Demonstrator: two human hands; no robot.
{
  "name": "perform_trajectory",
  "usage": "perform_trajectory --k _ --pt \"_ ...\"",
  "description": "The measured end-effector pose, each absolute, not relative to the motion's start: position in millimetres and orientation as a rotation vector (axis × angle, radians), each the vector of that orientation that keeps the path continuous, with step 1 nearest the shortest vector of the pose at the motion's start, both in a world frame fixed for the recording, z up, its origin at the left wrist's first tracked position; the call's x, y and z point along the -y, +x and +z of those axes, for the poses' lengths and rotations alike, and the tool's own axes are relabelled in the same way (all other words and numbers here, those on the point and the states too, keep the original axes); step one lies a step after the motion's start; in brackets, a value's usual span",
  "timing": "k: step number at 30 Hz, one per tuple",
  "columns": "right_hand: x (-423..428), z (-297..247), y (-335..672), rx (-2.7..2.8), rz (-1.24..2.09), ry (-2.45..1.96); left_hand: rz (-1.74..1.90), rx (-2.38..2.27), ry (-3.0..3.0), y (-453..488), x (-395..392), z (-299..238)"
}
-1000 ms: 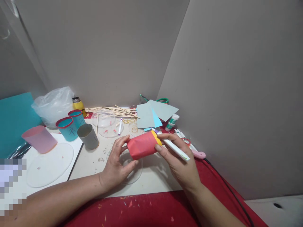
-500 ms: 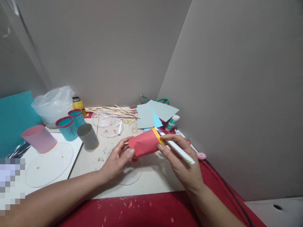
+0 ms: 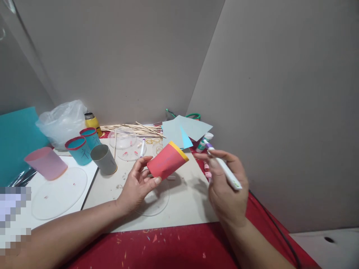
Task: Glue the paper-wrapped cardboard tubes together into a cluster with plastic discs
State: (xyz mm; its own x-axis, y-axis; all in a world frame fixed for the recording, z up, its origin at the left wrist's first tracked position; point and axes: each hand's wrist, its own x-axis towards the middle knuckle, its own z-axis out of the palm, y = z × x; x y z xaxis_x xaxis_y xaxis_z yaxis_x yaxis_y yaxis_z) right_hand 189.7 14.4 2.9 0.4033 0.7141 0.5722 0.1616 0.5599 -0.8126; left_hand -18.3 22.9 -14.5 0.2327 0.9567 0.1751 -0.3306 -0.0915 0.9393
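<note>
Left hand (image 3: 136, 186): partly closed, thumb on the near side and fingers curled round the left end of a red cup (image 3: 168, 160). The cup is held above the desk (image 3: 193, 209), tilted, its yellow rim (image 3: 179, 151) raised toward the right. This grip appears chosen to leave the rim and most of the side exposed and facing the wearer.

Right hand (image 3: 227, 200): closed about a white marker (image 3: 228, 173) in a pen-like hold, its purple end pointing far and left, apart from the cup. Whether the tip is capped cannot be told.

Below the left hand lies a clear disc (image 3: 157, 213). To its left stand a grey cup (image 3: 105, 162), two red-rimmed teal cups (image 3: 80, 154) and a pink cylinder (image 3: 46, 162), presumably set aside to stay out of the hands' way. Farther off, thin sticks (image 3: 133, 130) lie in a loose pile, with grey sheets (image 3: 171, 135) to their right; both seem placed as stock within reach.
</note>
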Motion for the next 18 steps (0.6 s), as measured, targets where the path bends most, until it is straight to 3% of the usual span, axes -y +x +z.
perform_trajectory --k 10,18 --pt "-15.3 5.5 186.2 0.996 0.468 -0.811 1.274 -0.783 1.393 -18.5 -22.3 -21.9" --pt "-7.5 5.6 186.4 1.207 0.475 -1.016 1.251 -0.856 1.511 -17.6 -17.9 -23.8"
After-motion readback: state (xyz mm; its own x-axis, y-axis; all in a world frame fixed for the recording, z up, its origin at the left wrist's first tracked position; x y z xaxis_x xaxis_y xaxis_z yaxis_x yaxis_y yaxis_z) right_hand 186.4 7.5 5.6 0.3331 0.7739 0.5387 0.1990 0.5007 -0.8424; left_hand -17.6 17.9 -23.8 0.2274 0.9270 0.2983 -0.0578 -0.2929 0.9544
